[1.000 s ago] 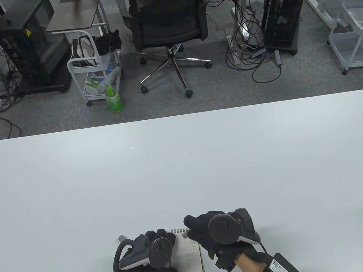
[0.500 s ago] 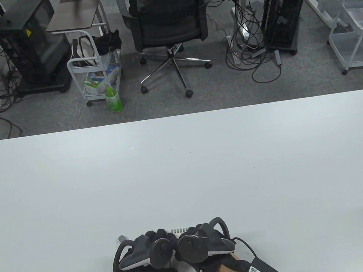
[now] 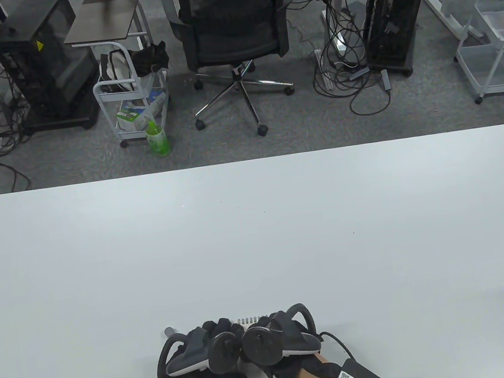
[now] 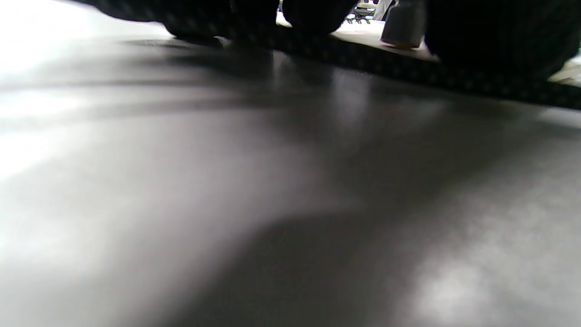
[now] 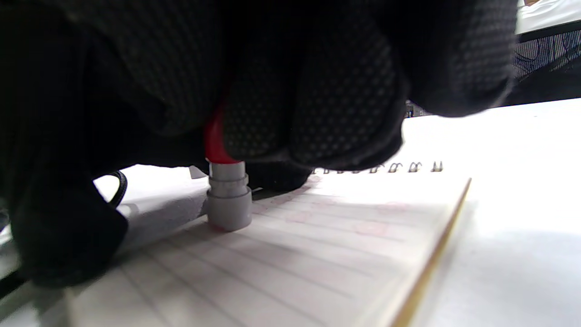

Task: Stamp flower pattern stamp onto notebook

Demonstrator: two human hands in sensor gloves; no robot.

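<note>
- The black-gloved right hand (image 5: 281, 91) grips the red-and-grey cylindrical stamp (image 5: 228, 200), its base pressed on the lined spiral-bound notebook (image 5: 317, 245).
- The black-gloved left hand (image 3: 209, 349) rests on the notebook's left edge, fingers apparently flat.
- The white tabletop (image 3: 258, 235) stretches beyond.

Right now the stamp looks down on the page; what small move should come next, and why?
Probably lift the stamp straight up. In the right wrist view its grey base sits flat on the lined notebook page while the right hand grips its red body, so the press seems made. The left hand rests at the notebook's left side, which should steady it.
</note>
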